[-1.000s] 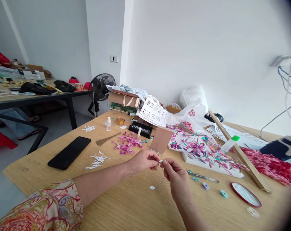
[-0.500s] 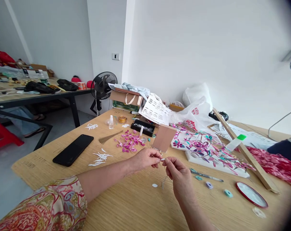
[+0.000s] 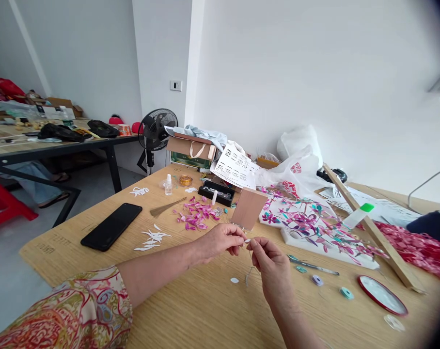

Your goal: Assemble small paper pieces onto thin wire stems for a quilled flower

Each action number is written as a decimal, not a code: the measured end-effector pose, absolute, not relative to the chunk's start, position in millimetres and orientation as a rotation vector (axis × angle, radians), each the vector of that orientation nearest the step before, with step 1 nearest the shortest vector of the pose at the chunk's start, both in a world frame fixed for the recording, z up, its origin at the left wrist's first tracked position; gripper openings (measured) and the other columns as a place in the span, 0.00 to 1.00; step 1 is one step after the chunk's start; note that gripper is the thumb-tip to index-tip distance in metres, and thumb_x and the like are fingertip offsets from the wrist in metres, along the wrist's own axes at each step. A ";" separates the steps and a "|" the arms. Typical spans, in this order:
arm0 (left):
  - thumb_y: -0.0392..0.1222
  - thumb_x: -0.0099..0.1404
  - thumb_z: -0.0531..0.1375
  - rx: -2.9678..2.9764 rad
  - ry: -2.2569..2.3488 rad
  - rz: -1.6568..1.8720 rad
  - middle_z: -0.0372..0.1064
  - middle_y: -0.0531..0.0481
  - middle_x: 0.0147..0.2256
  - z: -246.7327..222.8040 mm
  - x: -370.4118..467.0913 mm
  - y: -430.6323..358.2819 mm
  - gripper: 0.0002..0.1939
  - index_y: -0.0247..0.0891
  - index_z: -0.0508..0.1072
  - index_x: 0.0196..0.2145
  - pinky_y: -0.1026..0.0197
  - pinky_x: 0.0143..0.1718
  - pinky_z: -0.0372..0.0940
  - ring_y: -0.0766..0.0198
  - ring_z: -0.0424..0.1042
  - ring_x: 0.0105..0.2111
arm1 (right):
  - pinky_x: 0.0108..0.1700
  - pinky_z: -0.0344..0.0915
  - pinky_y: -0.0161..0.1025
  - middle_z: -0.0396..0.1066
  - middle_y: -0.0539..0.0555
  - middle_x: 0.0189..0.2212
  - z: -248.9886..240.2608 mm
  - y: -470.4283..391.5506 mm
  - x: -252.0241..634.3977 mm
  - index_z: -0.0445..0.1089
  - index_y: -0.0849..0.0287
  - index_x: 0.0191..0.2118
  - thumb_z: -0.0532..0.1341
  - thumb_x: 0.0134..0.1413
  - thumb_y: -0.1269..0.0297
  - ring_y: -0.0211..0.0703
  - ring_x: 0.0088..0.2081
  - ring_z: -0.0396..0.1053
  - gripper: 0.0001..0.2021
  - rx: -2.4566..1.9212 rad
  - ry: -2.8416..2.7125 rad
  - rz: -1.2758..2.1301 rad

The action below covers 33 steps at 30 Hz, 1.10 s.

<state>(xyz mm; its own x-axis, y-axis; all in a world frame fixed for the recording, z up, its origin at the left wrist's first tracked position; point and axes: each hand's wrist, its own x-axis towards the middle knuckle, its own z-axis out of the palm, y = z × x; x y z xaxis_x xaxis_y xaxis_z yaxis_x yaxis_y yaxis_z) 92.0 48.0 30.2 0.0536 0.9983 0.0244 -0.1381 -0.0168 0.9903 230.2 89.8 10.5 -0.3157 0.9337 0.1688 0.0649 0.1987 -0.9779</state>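
Observation:
My left hand (image 3: 220,242) and my right hand (image 3: 273,261) meet above the wooden table (image 3: 191,310), fingertips pinched close together. Between them shows a small white petal-shaped piece (image 3: 247,241), gripped from both sides. A thin pale thread (image 3: 248,275) hangs below my right fingers; its upper end is hidden. On the table just beneath lies a white oval piece (image 3: 234,280). Pink petals (image 3: 194,213) are scattered beyond my left hand, and white slender cut-outs (image 3: 153,237) lie beside my left forearm.
A black phone (image 3: 111,227) lies at left. Wired pink flowers (image 3: 314,220) rest on white foam to the right, near scissors (image 3: 314,265), thread spools (image 3: 346,293) and a red-rimmed oval (image 3: 383,294). A small upright board (image 3: 249,208) stands just beyond my hands.
The view has shifted very slightly. Both hands keep the same pinch on the white piece, with hardly any visible movement.

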 end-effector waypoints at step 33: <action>0.39 0.48 0.59 1.060 1.165 1.516 0.59 0.56 0.17 13.1 102.1 55.9 0.06 0.32 0.67 0.20 0.67 0.23 0.54 0.72 0.58 0.19 | 0.19 0.52 0.30 0.63 0.47 0.19 4.5 86.9 226.3 0.66 0.60 0.26 0.58 0.46 0.57 0.31 0.17 0.54 0.10 -0.944 -1.631 1.193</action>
